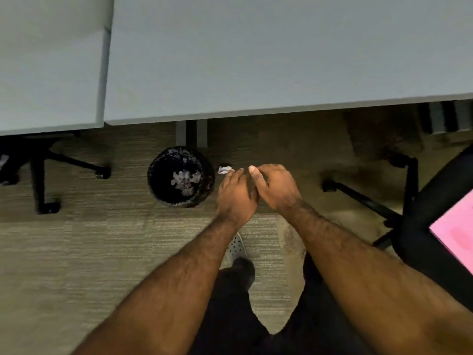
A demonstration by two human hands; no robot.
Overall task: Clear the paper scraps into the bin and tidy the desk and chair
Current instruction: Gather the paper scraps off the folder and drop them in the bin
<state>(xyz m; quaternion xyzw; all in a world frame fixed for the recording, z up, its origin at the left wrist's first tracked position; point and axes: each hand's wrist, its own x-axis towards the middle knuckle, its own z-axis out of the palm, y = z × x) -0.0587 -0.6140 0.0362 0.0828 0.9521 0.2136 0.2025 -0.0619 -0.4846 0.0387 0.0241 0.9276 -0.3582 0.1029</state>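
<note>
A round black bin (156, 180) with a dark liner stands on the carpet under the desk edge, with white paper scraps (184, 181) at its bottom. One small white paper scrap (224, 169) shows just right of the bin, at the fingertips of my left hand (236, 196); I cannot tell whether it rests on the floor or is in the air. My right hand (277, 188) touches the left hand's side, thumb raised and fingers bent downward. Neither hand visibly grips anything. The grey desk (256, 60) fills the top of the view.
A second grey desk (46, 60) adjoins on the left, with a chair base (41, 180) beneath it. A black office chair (435, 201) stands at the right with a pink sheet (455, 231) on its seat. Desk legs (190, 133) rise behind the bin. My shoe (235, 248) is below the hands.
</note>
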